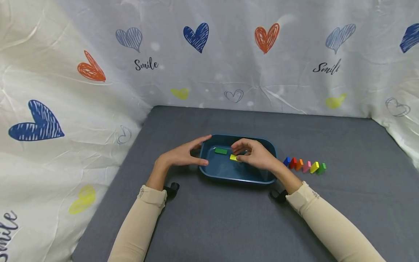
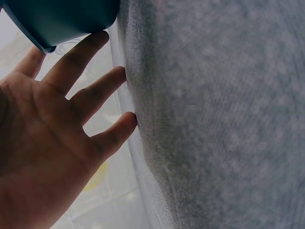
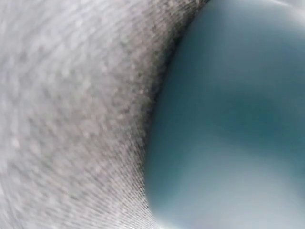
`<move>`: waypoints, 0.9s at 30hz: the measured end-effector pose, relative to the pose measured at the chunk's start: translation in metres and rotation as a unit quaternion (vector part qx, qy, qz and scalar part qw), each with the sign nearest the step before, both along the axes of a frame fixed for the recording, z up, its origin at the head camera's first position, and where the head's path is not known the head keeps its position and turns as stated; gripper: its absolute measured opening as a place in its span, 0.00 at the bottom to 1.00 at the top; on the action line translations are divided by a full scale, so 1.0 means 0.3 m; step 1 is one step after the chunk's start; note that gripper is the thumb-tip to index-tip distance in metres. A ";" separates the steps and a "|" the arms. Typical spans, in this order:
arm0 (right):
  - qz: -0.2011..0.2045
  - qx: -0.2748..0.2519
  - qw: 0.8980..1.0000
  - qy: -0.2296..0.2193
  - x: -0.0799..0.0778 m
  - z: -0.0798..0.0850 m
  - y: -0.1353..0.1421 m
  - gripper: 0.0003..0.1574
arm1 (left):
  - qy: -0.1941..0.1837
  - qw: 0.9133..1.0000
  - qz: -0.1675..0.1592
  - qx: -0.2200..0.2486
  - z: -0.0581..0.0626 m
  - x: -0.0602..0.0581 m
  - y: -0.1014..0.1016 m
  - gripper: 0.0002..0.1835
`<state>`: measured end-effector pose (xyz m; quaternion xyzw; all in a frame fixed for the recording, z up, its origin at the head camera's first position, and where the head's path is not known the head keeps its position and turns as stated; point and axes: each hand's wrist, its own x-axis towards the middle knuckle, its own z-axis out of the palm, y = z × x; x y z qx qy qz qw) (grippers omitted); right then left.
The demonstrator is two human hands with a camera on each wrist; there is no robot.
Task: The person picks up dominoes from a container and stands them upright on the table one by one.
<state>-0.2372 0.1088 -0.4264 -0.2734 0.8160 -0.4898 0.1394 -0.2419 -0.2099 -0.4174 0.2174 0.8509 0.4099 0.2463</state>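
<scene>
A blue-green tray stands on the grey cloth. Around its left end my left hand is spread, thumb at the near side and fingers at the far side. In the left wrist view, the left hand's long fingers are mostly straight, with a fingertip against the tray. Inside the tray a green block lies flat. My right hand is over the tray, thumb and fingertips at a yellow block, partly hiding it. Whether they pinch it is unclear. The right wrist view shows only the tray wall and cloth.
A row of small upright blocks, blue, red, orange, pink, yellow and green, stands just right of the tray. The grey cloth extends around it. A white curtain with printed hearts hangs behind and at the left.
</scene>
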 end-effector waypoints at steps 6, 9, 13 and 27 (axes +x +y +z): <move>0.037 -0.006 0.999 -0.028 -0.003 -0.002 -0.005 0.23 | -0.001 1.000 -0.003 0.001 -0.004 0.002 -0.004 0.52; 0.050 -0.016 0.998 -0.046 -0.005 0.000 -0.006 0.23 | -0.002 1.000 -0.005 0.007 -0.005 0.003 -0.003 0.52; 0.059 -0.032 0.996 -0.058 -0.010 -0.001 -0.005 0.23 | -0.002 1.000 -0.006 0.008 -0.003 0.002 -0.001 0.51; 0.071 -0.027 0.996 -0.053 -0.007 0.005 -0.007 0.23 | 0.002 1.000 -0.004 -0.001 -0.002 -0.001 0.003 0.51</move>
